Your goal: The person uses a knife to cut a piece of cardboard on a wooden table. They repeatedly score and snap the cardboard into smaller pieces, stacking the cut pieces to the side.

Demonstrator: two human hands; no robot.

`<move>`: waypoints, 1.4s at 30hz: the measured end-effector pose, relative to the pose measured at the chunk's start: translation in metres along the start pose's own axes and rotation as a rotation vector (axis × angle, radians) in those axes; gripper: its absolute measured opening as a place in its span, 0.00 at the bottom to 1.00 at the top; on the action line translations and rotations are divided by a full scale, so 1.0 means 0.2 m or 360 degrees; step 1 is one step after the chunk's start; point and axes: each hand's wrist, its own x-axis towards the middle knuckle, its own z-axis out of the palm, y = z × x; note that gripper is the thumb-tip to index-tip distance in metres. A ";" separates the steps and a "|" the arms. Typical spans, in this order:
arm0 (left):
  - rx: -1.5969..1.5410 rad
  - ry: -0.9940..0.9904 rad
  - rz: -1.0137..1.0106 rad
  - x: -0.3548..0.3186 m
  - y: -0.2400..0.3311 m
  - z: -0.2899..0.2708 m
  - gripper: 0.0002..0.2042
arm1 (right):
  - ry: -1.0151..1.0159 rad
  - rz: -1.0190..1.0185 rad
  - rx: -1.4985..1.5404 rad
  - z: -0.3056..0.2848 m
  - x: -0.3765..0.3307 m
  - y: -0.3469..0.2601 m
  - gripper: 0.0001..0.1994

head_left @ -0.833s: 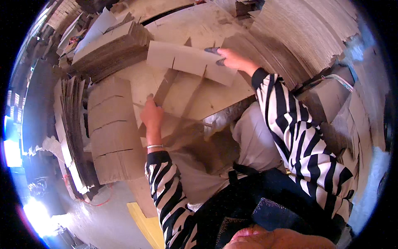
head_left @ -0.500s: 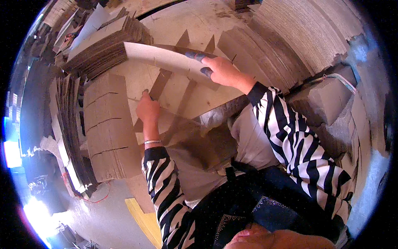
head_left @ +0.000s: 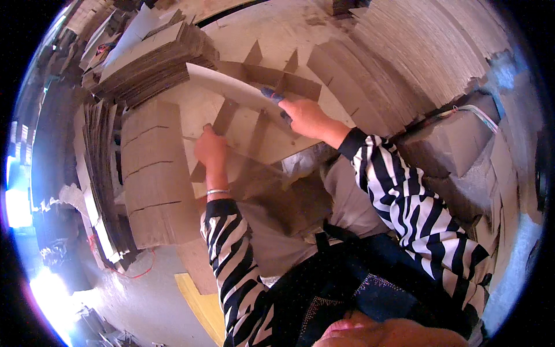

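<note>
My right hand [head_left: 309,120], with dark covers on its thumb and a finger, pinches a pale cardboard strip [head_left: 226,84]. The strip stands on edge and slants across two short cardboard cross pieces. These run between a far strip [head_left: 300,85] and a near strip [head_left: 254,166], forming an upright cardboard divider grid [head_left: 224,117]. My left hand [head_left: 211,150] is closed at the near left corner of this grid, where a cross piece meets the near strip. Its fingertips are partly hidden. Whether the pale strip sits in the slots, I cannot tell.
A stack of slotted cardboard strips [head_left: 155,176] lies left of my left hand. Another stack [head_left: 156,55] is at the far left. Larger stacks [head_left: 425,52] rise at the right. The grid rests on a light board [head_left: 254,26] before my knees.
My right hand has come nearer to me, lowering the right part of the pale strip and uncovering more of the far strip. My left hand stays at the grid's corner.
</note>
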 end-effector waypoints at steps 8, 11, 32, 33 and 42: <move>0.0014 0.0028 0.0088 0.03 0.07 0.04 0.11 | -0.0230 -0.0006 -0.0243 -0.06 -0.02 0.10 0.19; -0.0028 0.0054 0.0097 0.03 0.05 0.09 0.10 | -0.0287 0.0013 -0.0190 0.02 0.00 0.10 0.19; 0.0007 -0.0155 0.0071 -0.02 0.01 0.03 0.11 | 0.0001 -0.0160 -0.0087 0.18 -0.05 0.10 0.21; -0.0042 -0.0135 0.0072 -0.01 0.03 0.02 0.11 | -0.0011 -0.0149 -0.0141 0.09 -0.06 0.09 0.22; -0.0167 -0.0263 0.0161 -0.04 0.18 -0.07 0.15 | -0.0271 0.0107 -0.0160 0.04 -0.10 0.19 0.21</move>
